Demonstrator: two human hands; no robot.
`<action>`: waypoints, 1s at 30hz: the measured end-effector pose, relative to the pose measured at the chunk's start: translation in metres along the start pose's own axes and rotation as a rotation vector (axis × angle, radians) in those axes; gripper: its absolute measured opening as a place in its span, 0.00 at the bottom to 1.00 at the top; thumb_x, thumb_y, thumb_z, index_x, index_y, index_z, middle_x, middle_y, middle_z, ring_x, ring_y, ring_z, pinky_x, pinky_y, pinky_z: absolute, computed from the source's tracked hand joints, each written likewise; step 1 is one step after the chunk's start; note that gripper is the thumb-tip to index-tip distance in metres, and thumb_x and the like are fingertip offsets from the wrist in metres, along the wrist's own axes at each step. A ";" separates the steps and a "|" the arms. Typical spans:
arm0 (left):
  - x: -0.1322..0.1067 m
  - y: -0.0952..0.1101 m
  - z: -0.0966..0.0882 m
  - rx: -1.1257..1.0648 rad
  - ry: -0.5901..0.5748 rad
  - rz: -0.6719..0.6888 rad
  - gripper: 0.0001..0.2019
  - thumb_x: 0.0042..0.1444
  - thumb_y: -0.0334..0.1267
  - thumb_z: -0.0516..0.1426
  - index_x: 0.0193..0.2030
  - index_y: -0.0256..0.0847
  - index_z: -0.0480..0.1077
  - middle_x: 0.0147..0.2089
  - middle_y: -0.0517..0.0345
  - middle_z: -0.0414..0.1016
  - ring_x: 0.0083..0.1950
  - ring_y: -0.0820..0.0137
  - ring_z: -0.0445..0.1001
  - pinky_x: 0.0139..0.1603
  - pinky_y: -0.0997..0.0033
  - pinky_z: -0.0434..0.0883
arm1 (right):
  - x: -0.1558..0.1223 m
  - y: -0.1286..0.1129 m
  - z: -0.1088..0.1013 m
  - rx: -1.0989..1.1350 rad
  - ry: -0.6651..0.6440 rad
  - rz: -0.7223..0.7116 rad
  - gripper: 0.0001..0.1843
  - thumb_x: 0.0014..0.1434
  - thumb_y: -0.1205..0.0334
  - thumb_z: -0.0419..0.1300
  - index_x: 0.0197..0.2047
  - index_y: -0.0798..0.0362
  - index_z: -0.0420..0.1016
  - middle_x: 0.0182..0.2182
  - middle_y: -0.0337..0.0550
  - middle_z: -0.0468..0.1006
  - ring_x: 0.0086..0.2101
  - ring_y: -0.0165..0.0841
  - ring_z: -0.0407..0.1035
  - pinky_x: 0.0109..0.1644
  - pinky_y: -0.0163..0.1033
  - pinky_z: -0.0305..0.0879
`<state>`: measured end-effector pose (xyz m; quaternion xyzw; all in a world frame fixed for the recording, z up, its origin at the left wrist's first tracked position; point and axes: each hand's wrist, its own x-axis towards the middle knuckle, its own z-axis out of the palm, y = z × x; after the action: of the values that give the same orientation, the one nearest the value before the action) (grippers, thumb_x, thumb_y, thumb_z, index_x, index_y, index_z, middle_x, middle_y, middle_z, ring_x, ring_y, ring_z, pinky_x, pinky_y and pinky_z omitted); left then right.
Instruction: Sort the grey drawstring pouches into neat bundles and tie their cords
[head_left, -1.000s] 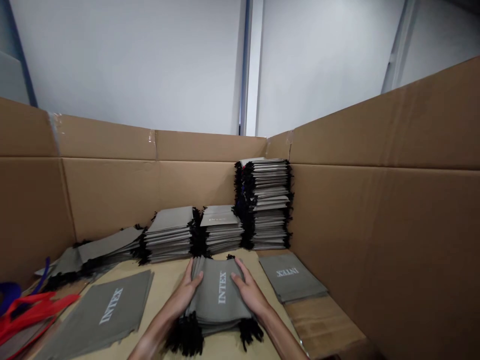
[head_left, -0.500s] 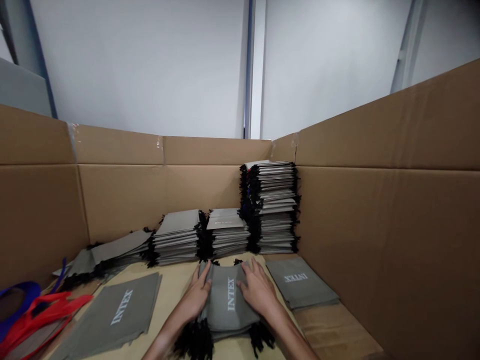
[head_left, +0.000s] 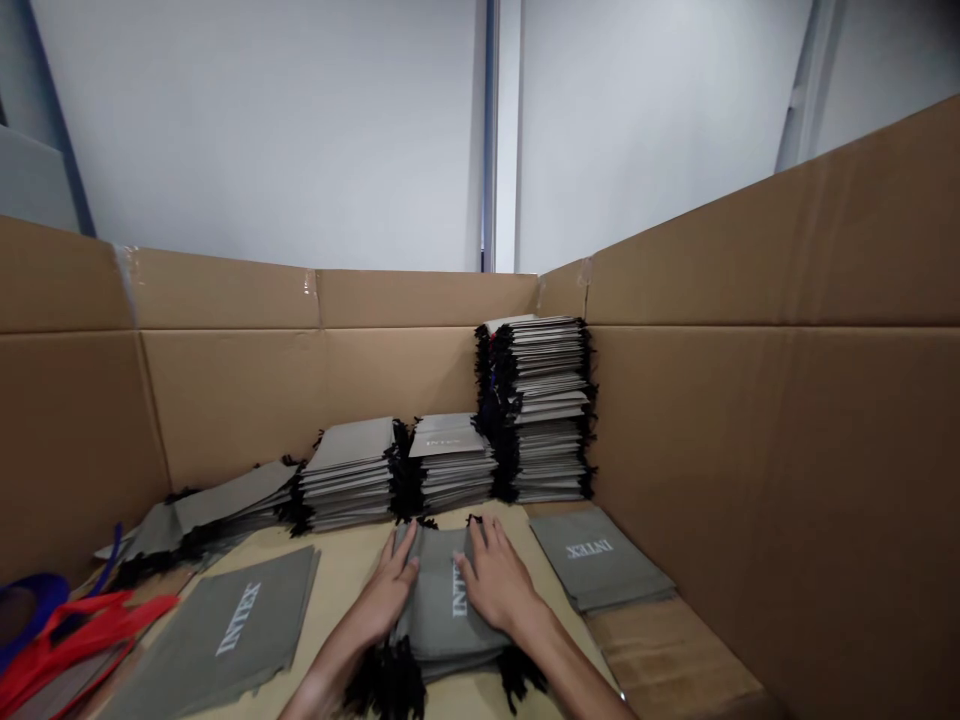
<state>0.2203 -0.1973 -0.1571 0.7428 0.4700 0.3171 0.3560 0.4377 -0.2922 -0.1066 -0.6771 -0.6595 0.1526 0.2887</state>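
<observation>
In front of me lies a small stack of grey fabric pouches printed INTEX, with black cord ends bunched at its near corners and a little black at the far ones. My left hand rests along its left side, fingers stretched forward. Flat on the top pouch, my right hand has its fingers extended and covers part of the lettering. Neither hand grips anything. A grey INTEX pouch pile lies to the left, and another flat grey pile lies to the right with its print upside down.
Cardboard walls enclose the work surface. A tall pouch stack stands in the back right corner, beside lower stacks and a slumped pile. Red strap-like material and a blue roll lie at the left.
My right hand has slid slightly left across the top pouch, covering more of the print. My left hand stays along the stack's side. The view has shifted slightly.
</observation>
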 end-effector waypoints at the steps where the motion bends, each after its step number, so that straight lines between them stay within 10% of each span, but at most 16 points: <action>1: -0.001 0.001 -0.001 0.000 -0.006 0.003 0.48 0.64 0.66 0.53 0.81 0.33 0.54 0.86 0.36 0.40 0.86 0.52 0.33 0.83 0.49 0.40 | 0.000 0.001 0.000 0.013 -0.016 0.005 0.42 0.72 0.49 0.52 0.79 0.68 0.55 0.80 0.60 0.47 0.78 0.55 0.38 0.81 0.54 0.37; 30: -0.023 0.013 -0.010 0.068 -0.010 0.043 0.41 0.71 0.59 0.47 0.83 0.37 0.49 0.86 0.46 0.41 0.86 0.58 0.39 0.84 0.51 0.41 | -0.007 0.008 0.008 0.068 0.016 0.019 0.43 0.74 0.42 0.47 0.80 0.64 0.52 0.80 0.56 0.47 0.79 0.48 0.38 0.81 0.52 0.36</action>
<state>0.2101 -0.2198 -0.1442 0.7660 0.4627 0.3047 0.3260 0.4388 -0.2968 -0.1190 -0.6745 -0.6449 0.1722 0.3153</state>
